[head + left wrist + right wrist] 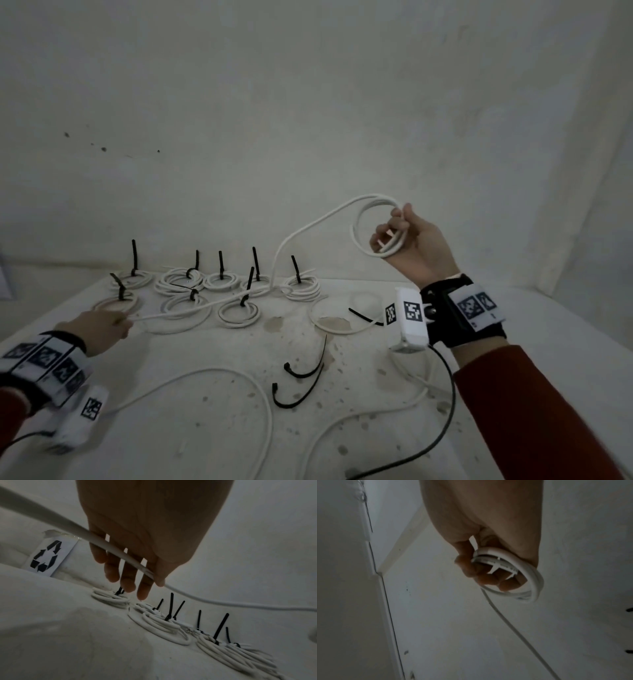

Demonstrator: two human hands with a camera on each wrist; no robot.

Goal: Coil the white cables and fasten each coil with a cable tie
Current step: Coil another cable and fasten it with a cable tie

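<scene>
Looks like plain work room, maybe small workshop or test room; cannot tell for sure. Bare pale wall (308,102) with few dark specks, nothing hung on it. White stained table (239,359) pushed against wall. Many tied cable rings (219,281) in rows with black ties sticking up, spare black ties (301,373) and loose white cable (212,373) lying about. Paper sign with recycle arrows (46,557) taped to wall beside table. Dim light
</scene>
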